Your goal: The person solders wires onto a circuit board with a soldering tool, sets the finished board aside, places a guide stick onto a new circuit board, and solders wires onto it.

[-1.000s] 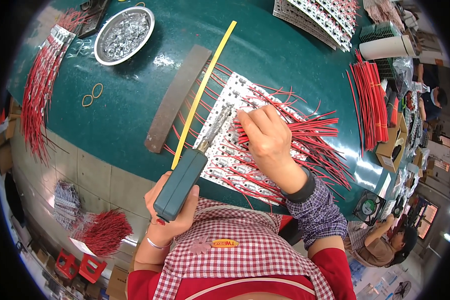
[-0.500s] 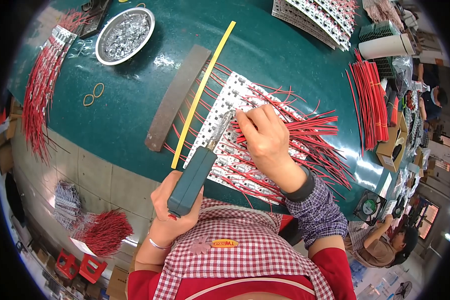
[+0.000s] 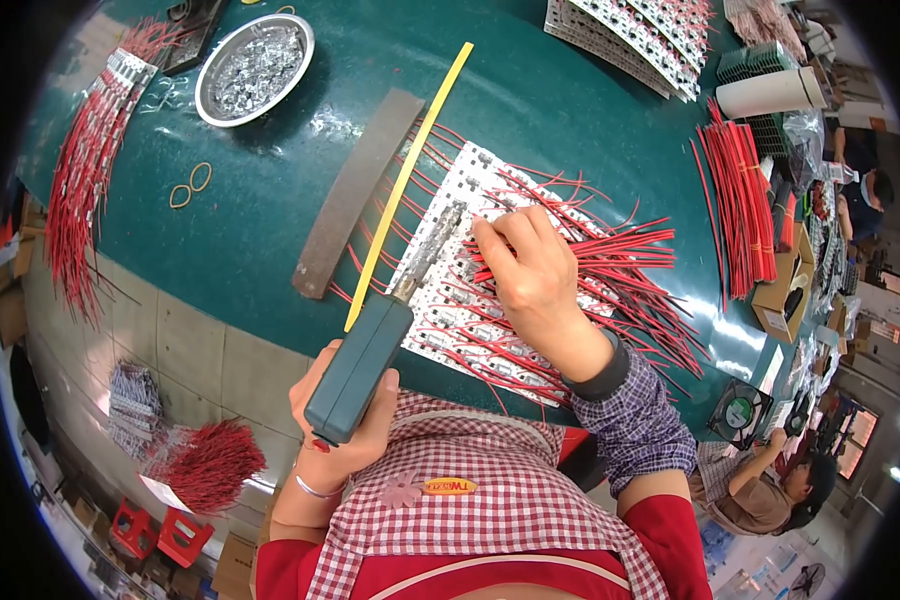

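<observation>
A dark green soldering iron is gripped in my left hand, its long metal tip slanting up over a white circuit board panel. The tip's end lies just left of my right fingers, above the board. My right hand is closed around a bunch of red wires that fan out to the right, its thumb and forefinger pinched low over the panel. More red wires run across the board's lower part. Along its left edge lie a yellow strip and a brown flat bar, with red wires passing beneath them.
A metal bowl of shiny scraps stands at the back left, near two rubber bands. Wired boards lie at the far left. Stacked panels and a red wire bundle lie right. A co-worker sits at lower right.
My left hand has drawn the soldering iron down and left, its tip shifting a little away from my right fingers. My right hand stays nearly still on the wires.
</observation>
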`<state>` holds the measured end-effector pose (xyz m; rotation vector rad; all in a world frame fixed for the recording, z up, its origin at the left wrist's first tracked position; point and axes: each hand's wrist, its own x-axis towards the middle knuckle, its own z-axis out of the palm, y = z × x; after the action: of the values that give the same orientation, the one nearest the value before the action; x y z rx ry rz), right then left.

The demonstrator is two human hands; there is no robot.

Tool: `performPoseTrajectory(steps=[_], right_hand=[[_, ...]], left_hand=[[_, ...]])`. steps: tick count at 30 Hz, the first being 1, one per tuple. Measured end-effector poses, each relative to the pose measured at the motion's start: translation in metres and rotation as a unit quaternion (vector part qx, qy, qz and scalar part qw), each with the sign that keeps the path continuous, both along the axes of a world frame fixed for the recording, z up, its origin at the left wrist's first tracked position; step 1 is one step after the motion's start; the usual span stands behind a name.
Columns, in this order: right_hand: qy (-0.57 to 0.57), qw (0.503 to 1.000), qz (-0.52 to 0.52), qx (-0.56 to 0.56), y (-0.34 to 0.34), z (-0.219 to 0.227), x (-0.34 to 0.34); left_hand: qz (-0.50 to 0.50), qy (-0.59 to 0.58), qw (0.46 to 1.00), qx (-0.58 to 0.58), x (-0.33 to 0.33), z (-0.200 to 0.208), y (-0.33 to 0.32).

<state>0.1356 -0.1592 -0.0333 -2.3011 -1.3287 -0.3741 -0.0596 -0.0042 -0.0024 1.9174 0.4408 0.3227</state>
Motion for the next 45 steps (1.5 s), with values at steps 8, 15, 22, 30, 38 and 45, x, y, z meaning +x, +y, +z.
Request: performPoseTrajectory(steps=[8, 15, 22, 30, 38, 45], right_hand=[[0.014, 0.999, -0.002, 0.049, -0.010, 0.014, -0.002], [0.027, 0.999, -0.026, -0.024, -0.008, 0.010, -0.013], [0.060, 0.998, -0.022, -0.007, -0.005, 0.007, -0.018], [0.056, 0.998, -0.026, 0.006, -0.004, 0.009, -0.020], [0.017, 1.000, 0.014, -0.014, -0.006, 0.004, -0.018], [0.005, 1.000, 0.008, -0.018, -0.005, 0.001, -0.019]], left_hand=[[0.028, 0.028, 0.998, -0.044, -0.012, -0.006, -0.001], [0.022, 0.042, 0.998, -0.045, -0.017, -0.009, 0.001], [0.025, 0.037, 0.998, -0.053, -0.019, -0.010, 0.000], [0.026, 0.050, 0.997, -0.054, -0.027, -0.013, 0.000], [-0.009, 0.054, 0.998, -0.014, -0.025, -0.008, 0.003], [-0.001, 0.065, 0.996, -0.068, -0.016, 0.000, 0.003]])
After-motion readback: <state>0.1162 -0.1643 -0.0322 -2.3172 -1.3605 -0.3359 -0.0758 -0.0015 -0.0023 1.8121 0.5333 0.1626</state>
